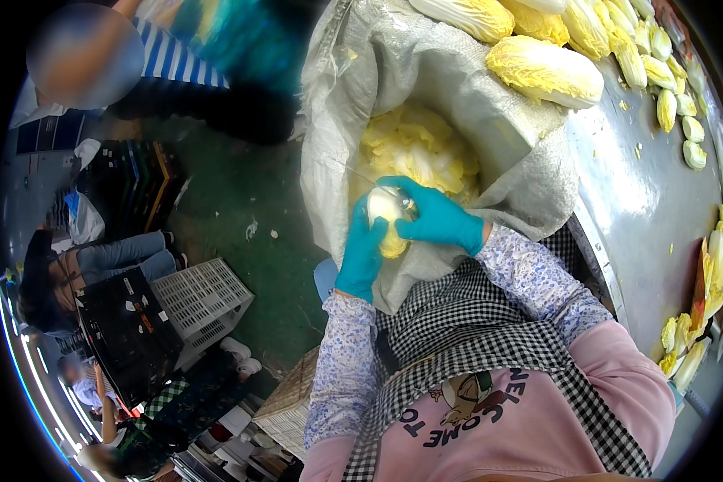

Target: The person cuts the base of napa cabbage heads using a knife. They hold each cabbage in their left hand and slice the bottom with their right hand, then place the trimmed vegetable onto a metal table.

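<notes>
Both my hands wear teal gloves and meet over the mouth of a large white woven sack (321, 161). My left hand (362, 251) is closed round a small napa cabbage (385, 204), its pale base turned up and yellow leaves showing below. My right hand (440, 215) curls over the cabbage from the other side, fingers bent. Between its fingers and the cabbage shows a small shiny metal tool (409, 206); most of it is hidden, so its kind cannot be told. Loose yellow cabbage leaves (414, 149) lie deep in the sack, beyond my hands.
A metal table (631, 185) runs along the right. Whole napa cabbages (545, 71) are heaped at its far end, one beside the sack's rim. More cabbage pieces (683, 341) lie at the right edge. Left are a white plastic crate (205, 301), a black crate (128, 329) and other people.
</notes>
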`<state>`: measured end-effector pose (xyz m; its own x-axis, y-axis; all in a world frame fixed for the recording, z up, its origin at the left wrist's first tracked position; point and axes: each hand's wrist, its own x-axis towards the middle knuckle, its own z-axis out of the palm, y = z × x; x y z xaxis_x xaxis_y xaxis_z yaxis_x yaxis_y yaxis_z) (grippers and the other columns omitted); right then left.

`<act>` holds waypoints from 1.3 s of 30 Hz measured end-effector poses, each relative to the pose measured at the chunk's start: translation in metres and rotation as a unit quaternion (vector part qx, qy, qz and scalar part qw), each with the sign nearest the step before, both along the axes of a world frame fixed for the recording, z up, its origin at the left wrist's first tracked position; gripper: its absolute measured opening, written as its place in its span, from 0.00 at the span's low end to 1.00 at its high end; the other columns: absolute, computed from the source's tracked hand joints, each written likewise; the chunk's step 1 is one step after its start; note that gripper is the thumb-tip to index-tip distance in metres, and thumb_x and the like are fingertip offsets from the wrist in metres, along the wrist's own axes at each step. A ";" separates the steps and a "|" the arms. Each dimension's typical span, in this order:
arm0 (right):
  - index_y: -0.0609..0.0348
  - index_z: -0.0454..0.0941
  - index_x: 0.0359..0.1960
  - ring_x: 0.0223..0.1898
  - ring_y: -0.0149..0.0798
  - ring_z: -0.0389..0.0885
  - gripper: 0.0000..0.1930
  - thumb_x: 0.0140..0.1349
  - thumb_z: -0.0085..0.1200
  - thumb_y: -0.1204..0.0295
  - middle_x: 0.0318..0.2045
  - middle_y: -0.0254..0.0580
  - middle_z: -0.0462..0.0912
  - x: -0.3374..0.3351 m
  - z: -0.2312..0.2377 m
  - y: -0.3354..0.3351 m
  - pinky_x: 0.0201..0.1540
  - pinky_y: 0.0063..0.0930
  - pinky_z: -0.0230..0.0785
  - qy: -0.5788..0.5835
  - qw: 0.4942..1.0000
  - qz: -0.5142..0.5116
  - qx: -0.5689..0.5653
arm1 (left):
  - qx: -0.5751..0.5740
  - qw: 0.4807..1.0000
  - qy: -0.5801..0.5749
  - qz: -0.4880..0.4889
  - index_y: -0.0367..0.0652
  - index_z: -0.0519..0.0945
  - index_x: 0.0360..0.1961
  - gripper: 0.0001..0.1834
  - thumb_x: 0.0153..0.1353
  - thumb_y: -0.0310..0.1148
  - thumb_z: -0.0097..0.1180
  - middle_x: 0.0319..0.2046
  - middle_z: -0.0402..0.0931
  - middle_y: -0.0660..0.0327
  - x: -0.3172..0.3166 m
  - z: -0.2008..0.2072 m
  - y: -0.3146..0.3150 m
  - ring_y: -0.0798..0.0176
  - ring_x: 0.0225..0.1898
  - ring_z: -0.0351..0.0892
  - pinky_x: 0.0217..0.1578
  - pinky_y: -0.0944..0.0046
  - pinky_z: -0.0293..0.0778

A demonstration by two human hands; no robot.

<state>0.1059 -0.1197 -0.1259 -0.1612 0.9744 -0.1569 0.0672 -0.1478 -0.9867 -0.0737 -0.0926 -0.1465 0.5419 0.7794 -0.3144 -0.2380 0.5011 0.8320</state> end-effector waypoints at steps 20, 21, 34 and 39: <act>0.55 0.63 0.62 0.34 0.31 0.75 0.32 0.51 0.54 0.74 0.41 0.39 0.78 -0.001 -0.004 -0.002 0.41 0.26 0.71 0.047 0.995 -0.059 -0.066 | -0.118 0.991 -0.060 0.033 0.38 0.63 0.62 0.28 0.66 0.41 0.50 0.59 0.66 0.55 -0.013 -0.013 0.004 0.57 0.58 0.68 0.58 0.57 0.67; 0.55 0.63 0.62 0.34 0.31 0.75 0.32 0.52 0.54 0.73 0.41 0.39 0.78 -0.004 -0.007 -0.002 0.41 0.26 0.71 0.006 0.996 -0.074 -0.041 | -0.095 0.994 -0.038 0.021 0.38 0.63 0.62 0.27 0.66 0.41 0.49 0.58 0.66 0.55 -0.009 -0.012 0.009 0.57 0.58 0.68 0.58 0.58 0.67; 0.59 0.69 0.53 0.28 0.28 0.75 0.23 0.54 0.56 0.70 0.34 0.37 0.77 0.016 -0.014 0.007 0.28 0.21 0.71 0.117 0.963 -0.189 -0.154 | -0.202 0.964 -0.108 0.133 0.41 0.59 0.64 0.29 0.68 0.46 0.45 0.58 0.66 0.52 -0.001 0.002 0.012 0.56 0.60 0.66 0.59 0.53 0.65; 0.53 0.68 0.56 0.34 0.38 0.80 0.24 0.56 0.55 0.69 0.41 0.43 0.79 0.019 -0.036 0.011 0.36 0.32 0.73 -0.292 0.913 -0.253 0.135 | -0.076 0.978 -0.058 0.187 0.38 0.63 0.61 0.26 0.67 0.42 0.48 0.54 0.68 0.53 -0.001 0.007 0.011 0.58 0.54 0.69 0.57 0.57 0.65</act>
